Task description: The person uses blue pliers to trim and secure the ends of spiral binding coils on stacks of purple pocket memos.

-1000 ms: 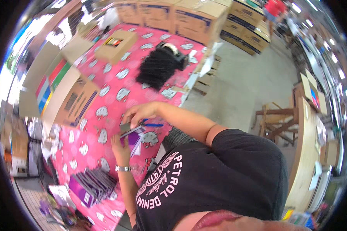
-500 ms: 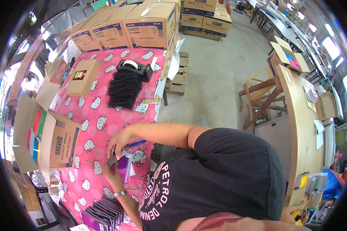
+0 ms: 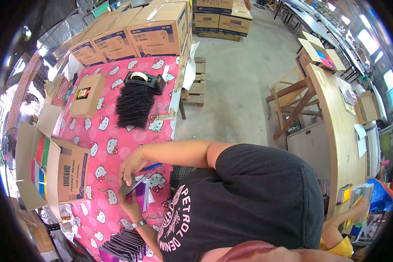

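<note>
Nearest the person, a stack of dark spiral notebooks (image 3: pixel 124 246) lies at the table's near edge. Just beyond it the left hand (image 3: pixel 127 201), a watch on its wrist, closes from below on a small purple spiral notebook (image 3: pixel 140 192), while the right hand (image 3: pixel 131 165) curls over the top of it with fingers bent on a grey cover or card; both hands grip it, though the view is too small to tell just how the fingers sit. The step in hand looks like assembling or checking one notebook, and the next move would call for squaring it and setting it aside. To the left stands an open carton (image 3: pixel 67 174) of coloured pads. Farther off lie a black bundle of spirals (image 3: pixel 133 105), a tape dispenser (image 3: pixel 145 80) and a flat brown box (image 3: pixel 87 94) on the pink patterned tablecloth (image 3: pixel 100 144).
</note>
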Demonstrator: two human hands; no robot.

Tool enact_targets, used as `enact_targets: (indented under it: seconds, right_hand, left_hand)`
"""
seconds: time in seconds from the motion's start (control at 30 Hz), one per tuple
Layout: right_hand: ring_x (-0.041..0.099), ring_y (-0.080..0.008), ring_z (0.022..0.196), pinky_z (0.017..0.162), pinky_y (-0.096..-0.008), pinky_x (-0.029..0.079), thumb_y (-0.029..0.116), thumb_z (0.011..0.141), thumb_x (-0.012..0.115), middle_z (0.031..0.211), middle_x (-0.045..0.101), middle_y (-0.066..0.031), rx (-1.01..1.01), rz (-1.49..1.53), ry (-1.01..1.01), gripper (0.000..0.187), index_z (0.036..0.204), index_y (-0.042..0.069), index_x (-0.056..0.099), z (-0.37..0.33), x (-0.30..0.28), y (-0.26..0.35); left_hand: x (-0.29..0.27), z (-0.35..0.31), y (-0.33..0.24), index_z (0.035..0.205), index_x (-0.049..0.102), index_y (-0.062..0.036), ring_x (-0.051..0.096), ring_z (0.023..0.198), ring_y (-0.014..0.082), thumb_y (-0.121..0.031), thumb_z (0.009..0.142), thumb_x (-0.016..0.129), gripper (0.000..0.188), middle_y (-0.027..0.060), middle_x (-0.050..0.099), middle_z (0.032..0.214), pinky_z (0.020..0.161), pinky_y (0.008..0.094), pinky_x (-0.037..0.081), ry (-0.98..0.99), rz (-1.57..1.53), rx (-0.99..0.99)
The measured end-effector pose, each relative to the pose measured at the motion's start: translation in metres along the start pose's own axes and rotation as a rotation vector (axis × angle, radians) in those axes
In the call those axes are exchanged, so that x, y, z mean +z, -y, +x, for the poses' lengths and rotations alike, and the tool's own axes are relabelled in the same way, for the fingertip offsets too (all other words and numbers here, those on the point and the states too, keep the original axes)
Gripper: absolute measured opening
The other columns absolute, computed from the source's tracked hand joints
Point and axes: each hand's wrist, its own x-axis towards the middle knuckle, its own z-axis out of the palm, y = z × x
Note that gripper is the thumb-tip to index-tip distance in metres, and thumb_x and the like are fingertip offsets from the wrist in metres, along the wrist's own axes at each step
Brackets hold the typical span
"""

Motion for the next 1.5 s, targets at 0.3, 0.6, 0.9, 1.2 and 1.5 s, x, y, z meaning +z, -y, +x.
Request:
enact_targets:
  seconds: [0.3,0.6,0.9,1.2,1.5]
  right_hand:
    - [0.059,-0.0121,0.088,0.077,-0.0276,0.045,0.012,0.074,0.073,0.094,0.067,-0.0043,0.185,-0.538,-0.144,0.038,0.109,-0.001,0.066,0.002,0.009,0.011]
    - [0.063,-0.0168,0.089,0.082,-0.0294,0.048,0.024,0.070,0.077,0.095,0.070,-0.0068,0.111,-0.567,-0.315,0.043,0.106,0.003,0.069,0.017,-0.025,-0.007]
    - [0.051,-0.0358,0.113,0.092,-0.0400,0.045,0.042,0.066,0.079,0.115,0.055,-0.0184,-0.195,-0.933,-1.043,0.059,0.109,0.004,0.062,0.007,-0.079,-0.088]
    - [0.039,-0.0458,0.127,0.105,-0.0529,0.033,0.038,0.073,0.071,0.136,0.040,-0.0255,-0.080,-1.408,-1.057,0.075,0.135,0.005,0.043,-0.065,-0.015,-0.124]
    - [0.028,-0.0456,0.135,0.110,-0.0568,0.023,0.047,0.076,0.067,0.145,0.032,-0.0222,0.128,-1.645,-0.909,0.084,0.144,0.012,0.031,-0.077,0.002,-0.129]
  left_hand:
    - [0.002,0.001,0.001,0.096,0.058,0.0011,0.050,0.069,0.0132,0.004,0.077,0.069,0.022,0.0037,0.057,0.081,0.061,0.0269,0.042,-0.017,0.022,0.035]
    - [-0.006,0.003,-0.001,0.096,0.057,0.0025,0.053,0.071,0.0150,-0.002,0.079,0.070,0.022,0.0071,0.057,0.080,0.064,0.0286,0.045,0.054,0.154,-0.046]
    - [-0.008,-0.014,0.005,0.111,0.054,0.0049,0.057,0.072,0.0153,-0.005,0.093,0.056,0.021,0.0103,0.059,0.088,0.066,0.0286,0.047,-0.215,-0.073,-0.175]
    - [-0.006,-0.029,0.008,0.116,0.054,0.0081,0.064,0.069,0.0168,-0.022,0.101,0.046,0.034,0.0142,0.063,0.084,0.062,0.0285,0.048,-0.282,0.025,-0.274]
    - [0.001,-0.031,0.032,0.113,0.055,0.0090,0.064,0.064,0.0202,-0.025,0.100,0.048,0.038,0.0166,0.062,0.089,0.055,0.0288,0.051,-0.360,0.040,-0.304]
